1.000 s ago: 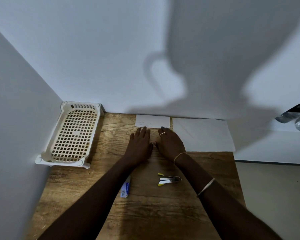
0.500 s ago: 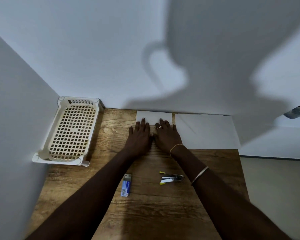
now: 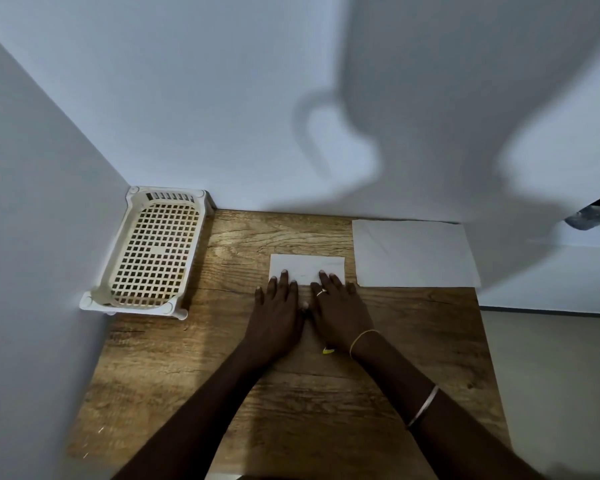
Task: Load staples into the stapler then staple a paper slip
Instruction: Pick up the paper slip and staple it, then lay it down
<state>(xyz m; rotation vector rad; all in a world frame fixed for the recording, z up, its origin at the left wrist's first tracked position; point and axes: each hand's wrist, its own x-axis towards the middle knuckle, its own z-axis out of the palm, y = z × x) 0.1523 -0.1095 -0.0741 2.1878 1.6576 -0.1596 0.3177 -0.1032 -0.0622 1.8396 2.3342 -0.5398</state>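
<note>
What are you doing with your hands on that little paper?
A person has both hands flat on a wooden table. The left hand and right hand rest their fingertips on a small white paper slip. Neither hand holds a stapler. Only a yellow tip, probably the stapler's, peeks out by the right wrist. A bigger white sheet lies to the right, and a cream plastic basket sits in the left corner.

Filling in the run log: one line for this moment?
left hand: open, fingers on paper slip | right hand: open, fingers on paper slip | stapler: not held, mostly hidden
</note>
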